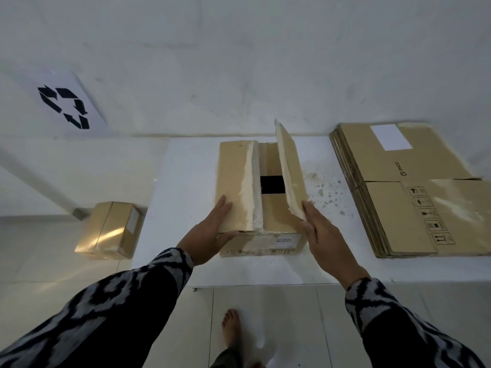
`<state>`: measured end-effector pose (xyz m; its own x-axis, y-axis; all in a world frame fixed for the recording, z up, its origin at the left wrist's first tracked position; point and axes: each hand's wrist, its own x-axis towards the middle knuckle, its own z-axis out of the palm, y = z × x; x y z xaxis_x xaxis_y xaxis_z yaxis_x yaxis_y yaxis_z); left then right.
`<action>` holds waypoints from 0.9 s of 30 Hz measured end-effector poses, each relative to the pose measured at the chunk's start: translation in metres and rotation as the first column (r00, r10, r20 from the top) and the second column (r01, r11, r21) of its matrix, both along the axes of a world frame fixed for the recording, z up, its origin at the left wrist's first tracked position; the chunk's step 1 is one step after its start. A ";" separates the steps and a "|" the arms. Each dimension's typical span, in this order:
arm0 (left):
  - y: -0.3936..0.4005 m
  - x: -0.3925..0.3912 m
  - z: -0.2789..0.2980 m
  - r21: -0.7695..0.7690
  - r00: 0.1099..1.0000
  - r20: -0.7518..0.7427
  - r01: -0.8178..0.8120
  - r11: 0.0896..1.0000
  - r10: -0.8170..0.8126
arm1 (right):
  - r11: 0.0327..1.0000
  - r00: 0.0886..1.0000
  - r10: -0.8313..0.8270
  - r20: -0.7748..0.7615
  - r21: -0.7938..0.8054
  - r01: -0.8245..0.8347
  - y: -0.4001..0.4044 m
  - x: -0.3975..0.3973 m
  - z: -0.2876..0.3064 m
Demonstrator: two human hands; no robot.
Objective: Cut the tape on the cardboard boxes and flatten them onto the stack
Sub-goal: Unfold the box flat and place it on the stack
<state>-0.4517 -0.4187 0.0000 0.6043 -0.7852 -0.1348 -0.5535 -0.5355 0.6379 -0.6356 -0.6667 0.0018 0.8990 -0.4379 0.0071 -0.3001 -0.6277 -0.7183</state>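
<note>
A cardboard box [261, 239] stands in the middle of the white table [180, 181]. Its top seam is parted and a dark gap shows inside. My left hand [210, 232] lies with straight fingers on the left top flap [233, 179], thumb under the flap's near edge. The right top flap [289, 171] stands tilted up, with my right hand [318, 235] flat against its outer near corner, fingers straight. A stack of flattened boxes [414, 187] lies at the table's right. No cutting tool is in view.
A sealed, taped cardboard box [111, 231] sits on the tiled floor left of the table. A sheet with a recycling symbol [63, 106] hangs on the wall at the left. My bare foot [232, 330] is on the floor below the table's front edge.
</note>
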 end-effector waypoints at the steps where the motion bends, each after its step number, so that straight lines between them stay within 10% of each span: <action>1: 0.000 -0.001 -0.001 -0.015 1.000 0.004 -0.012 1.000 0.012 | 1.000 1.000 -0.020 0.021 0.016 0.020 0.003 -0.001 -0.002; 9: 0.005 -0.021 -0.011 -0.212 0.952 -0.104 -0.303 0.929 0.287 | 0.741 0.740 -0.660 0.132 0.282 0.610 0.020 0.010 -0.028; 19: -0.007 -0.009 0.030 -0.506 0.738 -0.006 -0.585 0.634 0.675 | 0.406 0.712 -0.696 -0.097 0.765 0.501 0.024 0.037 -0.028; 24: -0.032 -0.004 0.079 -0.512 0.815 0.145 -0.424 0.747 0.562 | 0.649 0.809 -0.317 -0.495 0.509 0.566 0.023 0.038 -0.010; 27: -0.050 -0.015 0.088 -0.425 0.877 0.249 -0.281 0.860 0.410 | 0.832 0.895 -0.404 -0.186 0.332 0.445 0.030 0.043 0.007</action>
<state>-0.4663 -0.4689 0.0880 0.8036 -0.4686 0.3669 -0.5827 -0.4942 0.6451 -0.5930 -0.6365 0.0091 0.6105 -0.7304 -0.3063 -0.5629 -0.1280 -0.8165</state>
